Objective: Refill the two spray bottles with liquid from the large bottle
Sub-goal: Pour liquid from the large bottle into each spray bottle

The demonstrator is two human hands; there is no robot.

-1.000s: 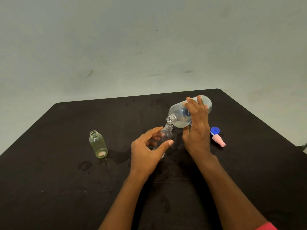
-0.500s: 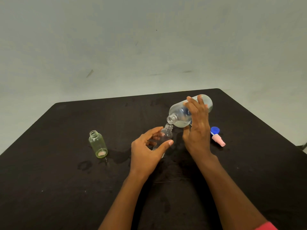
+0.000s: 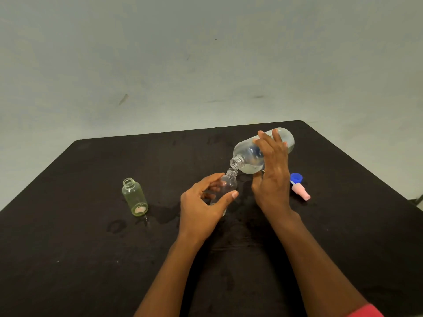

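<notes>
My right hand (image 3: 272,177) grips the large clear bottle (image 3: 248,156), tipped on its side with its open mouth pointing down and left. That mouth hangs just above the neck of a small clear spray bottle (image 3: 227,183), which stands uncapped on the black table (image 3: 91,259). My left hand (image 3: 202,209) holds this small bottle around its body, hiding its lower half. A second small bottle (image 3: 135,196), green-tinted and uncapped, stands alone to the left. Some liquid lies in the lower side of the large bottle.
A blue cap (image 3: 296,178) and a pink spray head (image 3: 301,192) lie on the table right of my right hand. Wet patches (image 3: 164,215) darken the surface between the two small bottles. The table's far edge lies just behind the large bottle.
The large bottle's base has lifted a little, tipping it slightly more. Both hands and the small bottles stay where they were.
</notes>
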